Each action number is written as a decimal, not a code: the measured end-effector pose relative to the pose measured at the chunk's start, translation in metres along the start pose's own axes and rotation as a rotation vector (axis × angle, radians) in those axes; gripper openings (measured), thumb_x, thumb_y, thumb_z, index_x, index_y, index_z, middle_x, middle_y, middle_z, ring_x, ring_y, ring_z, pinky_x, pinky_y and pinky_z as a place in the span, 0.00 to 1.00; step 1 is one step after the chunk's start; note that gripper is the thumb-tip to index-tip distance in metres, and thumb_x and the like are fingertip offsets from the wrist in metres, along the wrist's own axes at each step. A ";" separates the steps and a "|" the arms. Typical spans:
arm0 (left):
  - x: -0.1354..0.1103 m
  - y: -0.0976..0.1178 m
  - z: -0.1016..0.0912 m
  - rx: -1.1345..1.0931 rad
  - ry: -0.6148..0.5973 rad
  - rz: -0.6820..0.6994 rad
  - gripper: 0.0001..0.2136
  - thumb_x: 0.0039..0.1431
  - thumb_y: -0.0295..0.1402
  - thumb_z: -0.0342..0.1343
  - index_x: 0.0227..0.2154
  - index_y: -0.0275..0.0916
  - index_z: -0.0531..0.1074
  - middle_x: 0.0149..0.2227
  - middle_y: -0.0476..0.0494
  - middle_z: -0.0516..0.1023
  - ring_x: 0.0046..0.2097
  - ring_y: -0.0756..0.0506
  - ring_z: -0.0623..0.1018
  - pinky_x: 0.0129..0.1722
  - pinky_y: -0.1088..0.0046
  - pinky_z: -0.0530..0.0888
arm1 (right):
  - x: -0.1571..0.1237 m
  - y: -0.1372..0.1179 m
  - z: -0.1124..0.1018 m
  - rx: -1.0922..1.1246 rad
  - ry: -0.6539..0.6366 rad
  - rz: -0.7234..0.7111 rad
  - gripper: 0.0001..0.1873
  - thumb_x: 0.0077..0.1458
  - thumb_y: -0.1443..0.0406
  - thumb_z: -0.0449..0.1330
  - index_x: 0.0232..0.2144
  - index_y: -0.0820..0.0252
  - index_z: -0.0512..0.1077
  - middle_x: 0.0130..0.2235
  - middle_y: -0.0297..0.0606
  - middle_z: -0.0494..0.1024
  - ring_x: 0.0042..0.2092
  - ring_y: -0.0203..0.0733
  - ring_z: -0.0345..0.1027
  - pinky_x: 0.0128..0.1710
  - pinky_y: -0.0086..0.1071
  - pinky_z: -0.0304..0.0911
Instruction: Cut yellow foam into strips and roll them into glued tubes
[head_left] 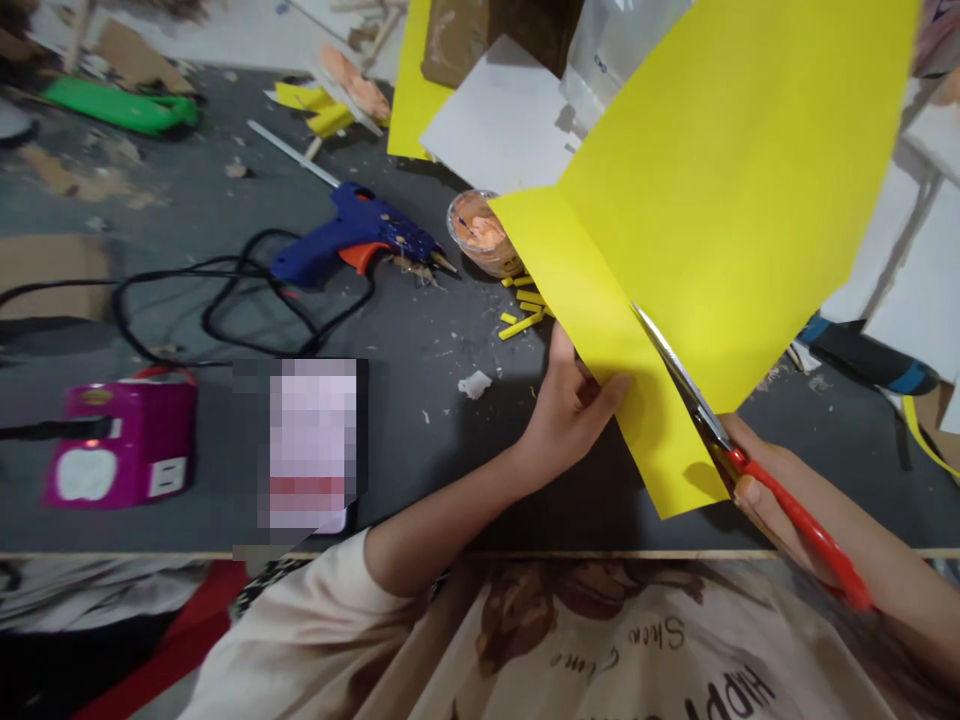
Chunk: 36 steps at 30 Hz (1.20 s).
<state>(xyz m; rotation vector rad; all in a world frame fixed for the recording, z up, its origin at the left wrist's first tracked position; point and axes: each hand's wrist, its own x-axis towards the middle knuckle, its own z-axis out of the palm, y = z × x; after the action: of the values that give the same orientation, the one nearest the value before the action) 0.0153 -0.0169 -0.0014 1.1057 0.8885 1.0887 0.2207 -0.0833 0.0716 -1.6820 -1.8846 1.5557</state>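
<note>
A large yellow sheet of paper [739,190] is held up over the table, with a strip along its lower left side partly cut from the rest. My left hand [574,395] pinches the edge of that strip, thumb on top and the other fingers mostly beneath. Red-handled scissors [697,400] are in my right hand [765,490], their blades pointing up and left along the cut line in the paper. Part of the right-hand fingers is hidden by the handles and the sheet. Small yellow paper pieces [523,312] lie just left of the sheet.
A blue glue gun [352,230] with a black cable lies left of a cup of peach-coloured paste [484,232]. Nearer are a purple power socket box [124,440] and a phone [313,440]. A green cutter [120,105] lies far left; a black-and-blue tool [870,355] lies right.
</note>
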 end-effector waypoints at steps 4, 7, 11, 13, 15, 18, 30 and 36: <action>-0.004 0.000 0.000 -0.038 0.005 -0.028 0.23 0.57 0.39 0.58 0.51 0.46 0.54 0.39 0.46 0.76 0.33 0.49 0.78 0.32 0.72 0.77 | 0.003 0.000 -0.004 0.049 -0.077 0.076 0.26 0.59 0.43 0.43 0.40 0.57 0.62 0.31 0.36 0.72 0.27 0.35 0.63 0.26 0.30 0.59; -0.005 0.001 -0.003 -0.046 0.028 -0.041 0.24 0.55 0.37 0.61 0.51 0.46 0.57 0.39 0.47 0.76 0.35 0.48 0.78 0.34 0.71 0.77 | 0.003 0.005 0.001 0.083 -0.057 0.062 0.26 0.60 0.43 0.42 0.39 0.58 0.63 0.27 0.34 0.69 0.24 0.33 0.60 0.23 0.29 0.57; 0.002 0.001 -0.009 -0.088 0.052 -0.063 0.21 0.53 0.36 0.60 0.49 0.43 0.62 0.43 0.44 0.76 0.44 0.43 0.79 0.43 0.65 0.77 | 0.002 0.008 0.006 0.062 -0.066 0.069 0.21 0.61 0.47 0.46 0.36 0.57 0.62 0.27 0.32 0.68 0.24 0.33 0.58 0.22 0.28 0.55; 0.008 0.000 -0.012 -0.100 0.108 -0.071 0.18 0.55 0.36 0.57 0.49 0.42 0.64 0.47 0.42 0.76 0.50 0.41 0.76 0.51 0.62 0.74 | 0.001 0.006 0.006 0.025 -0.071 0.077 0.21 0.60 0.47 0.47 0.34 0.57 0.62 0.26 0.32 0.68 0.23 0.32 0.58 0.21 0.28 0.55; 0.012 -0.001 -0.015 -0.073 0.155 -0.056 0.17 0.57 0.35 0.54 0.49 0.41 0.64 0.50 0.40 0.74 0.55 0.41 0.74 0.57 0.60 0.70 | 0.000 0.004 0.005 -0.011 -0.074 0.084 0.22 0.59 0.45 0.47 0.33 0.58 0.62 0.26 0.33 0.68 0.23 0.33 0.59 0.21 0.28 0.56; 0.015 -0.003 -0.019 0.017 0.165 -0.011 0.19 0.57 0.36 0.55 0.52 0.41 0.62 0.52 0.40 0.73 0.56 0.41 0.73 0.57 0.60 0.69 | -0.002 0.004 0.005 -0.040 -0.084 0.092 0.24 0.59 0.44 0.45 0.35 0.59 0.63 0.27 0.35 0.70 0.24 0.34 0.61 0.21 0.29 0.58; 0.011 0.008 -0.020 0.381 0.219 0.172 0.26 0.58 0.45 0.56 0.54 0.41 0.57 0.49 0.37 0.72 0.51 0.41 0.74 0.53 0.62 0.71 | -0.003 0.001 0.010 0.022 -0.047 0.050 0.28 0.58 0.42 0.44 0.38 0.60 0.64 0.26 0.35 0.71 0.22 0.34 0.60 0.21 0.29 0.57; 0.010 0.011 -0.017 0.336 0.238 0.132 0.25 0.58 0.45 0.56 0.54 0.41 0.57 0.48 0.37 0.72 0.51 0.41 0.74 0.53 0.62 0.71 | 0.000 -0.005 0.010 -0.003 -0.021 0.026 0.29 0.56 0.40 0.43 0.35 0.59 0.62 0.23 0.33 0.69 0.20 0.33 0.58 0.19 0.29 0.55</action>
<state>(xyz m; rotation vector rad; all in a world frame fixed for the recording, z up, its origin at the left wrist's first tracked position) -0.0004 -0.0021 0.0055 1.3438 1.2334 1.2266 0.2104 -0.0879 0.0714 -1.7049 -1.8830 1.5869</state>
